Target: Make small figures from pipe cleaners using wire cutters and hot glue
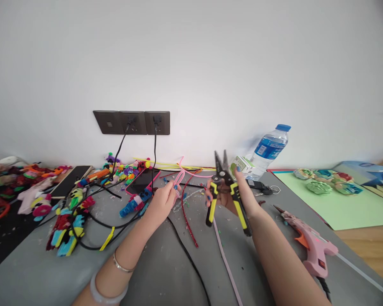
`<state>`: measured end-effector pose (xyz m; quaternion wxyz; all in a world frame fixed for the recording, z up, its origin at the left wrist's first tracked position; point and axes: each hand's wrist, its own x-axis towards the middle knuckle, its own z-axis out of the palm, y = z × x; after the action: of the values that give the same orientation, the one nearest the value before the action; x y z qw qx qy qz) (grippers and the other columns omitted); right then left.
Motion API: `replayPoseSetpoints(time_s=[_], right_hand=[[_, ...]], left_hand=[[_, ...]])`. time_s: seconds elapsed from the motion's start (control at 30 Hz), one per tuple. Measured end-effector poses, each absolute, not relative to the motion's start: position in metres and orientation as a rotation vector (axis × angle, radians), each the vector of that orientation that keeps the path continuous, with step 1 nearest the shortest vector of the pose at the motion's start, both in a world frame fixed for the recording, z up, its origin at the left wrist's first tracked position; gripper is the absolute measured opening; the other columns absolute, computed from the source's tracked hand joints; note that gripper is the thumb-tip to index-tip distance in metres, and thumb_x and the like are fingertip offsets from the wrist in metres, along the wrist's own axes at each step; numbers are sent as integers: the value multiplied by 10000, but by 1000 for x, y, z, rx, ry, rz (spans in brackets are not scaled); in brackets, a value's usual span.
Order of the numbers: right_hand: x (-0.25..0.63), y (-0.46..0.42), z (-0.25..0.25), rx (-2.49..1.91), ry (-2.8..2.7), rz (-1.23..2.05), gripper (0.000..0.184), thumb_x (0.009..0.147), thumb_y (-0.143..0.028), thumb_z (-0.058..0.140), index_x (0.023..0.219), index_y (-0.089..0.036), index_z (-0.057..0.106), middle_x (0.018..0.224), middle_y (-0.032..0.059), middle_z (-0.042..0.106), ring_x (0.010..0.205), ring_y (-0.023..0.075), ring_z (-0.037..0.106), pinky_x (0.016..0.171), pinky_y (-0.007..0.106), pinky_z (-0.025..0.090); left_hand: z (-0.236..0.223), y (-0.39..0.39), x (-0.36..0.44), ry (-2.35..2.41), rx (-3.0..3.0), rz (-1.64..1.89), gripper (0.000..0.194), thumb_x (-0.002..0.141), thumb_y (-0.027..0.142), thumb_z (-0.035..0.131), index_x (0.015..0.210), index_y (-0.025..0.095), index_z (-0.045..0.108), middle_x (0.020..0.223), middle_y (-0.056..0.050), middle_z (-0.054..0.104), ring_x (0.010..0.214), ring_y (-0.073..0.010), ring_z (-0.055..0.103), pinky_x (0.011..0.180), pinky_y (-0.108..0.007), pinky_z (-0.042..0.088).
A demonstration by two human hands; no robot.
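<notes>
My left hand (166, 197) is closed around a bent pink pipe cleaner (180, 176), whose loops stick up past the fingertips. In my right hand (242, 193) I hold yellow-and-black pliers (223, 180) by the handles. Their jaws point up and stand apart, with nothing between them. A red pipe cleaner (187, 216) lies on the table between my hands. Below the pliers, a pale lilac strip (223, 253) runs toward me. Beside my left hand rests a blue fuzzy piece (130, 207).
Pipe-cleaner figures (67, 229) and black cables (95, 246) crowd the left. A pink glue gun (315, 248) lies at right, near green paper (306, 204) bearing paper flowers (319, 187). A water bottle (264, 153) leans against the wall. Sockets (132, 122) hold two plugs.
</notes>
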<state>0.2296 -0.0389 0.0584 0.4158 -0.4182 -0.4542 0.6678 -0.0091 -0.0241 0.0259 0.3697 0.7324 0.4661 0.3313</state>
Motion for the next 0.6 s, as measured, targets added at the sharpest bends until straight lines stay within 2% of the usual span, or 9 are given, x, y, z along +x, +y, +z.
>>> replayPoseSetpoints(time_s=[0.1, 0.2, 0.43, 0.6], right_hand=[[219, -44, 55, -979, -1219, 1998, 827, 781, -901, 224, 865, -186, 631, 697, 100, 674, 723, 278, 705, 699, 408, 565], [208, -47, 48, -930, -1254, 2156, 785, 825, -861, 254, 854, -169, 622, 687, 77, 671, 617, 229, 682, 677, 374, 555], [200, -49, 42, -975, -1235, 2211, 803, 842, -851, 235, 937, -155, 624, 704, 64, 678, 568, 208, 663, 649, 351, 539], [200, -48, 39, -981, -1207, 2187, 775, 851, -835, 262, 944, -155, 622, 695, 63, 673, 587, 208, 662, 690, 367, 543]], left_hand=[[28, -24, -9, 1232, 1948, 837, 280, 989, 286, 292, 969, 179, 550, 574, 41, 469, 523, -139, 470, 577, -252, 327], [30, -23, -9, 1277, 2002, 822, 281, 981, 270, 287, 957, 175, 551, 579, 34, 474, 537, -149, 494, 583, -254, 332], [30, -23, -10, 1380, 2109, 738, 299, 982, 259, 297, 1021, 155, 575, 647, -29, 593, 581, -187, 573, 560, -261, 354], [28, -24, -10, 1424, 2237, 628, 274, 981, 207, 318, 1042, 167, 582, 775, -80, 682, 700, -216, 656, 601, -265, 401]])
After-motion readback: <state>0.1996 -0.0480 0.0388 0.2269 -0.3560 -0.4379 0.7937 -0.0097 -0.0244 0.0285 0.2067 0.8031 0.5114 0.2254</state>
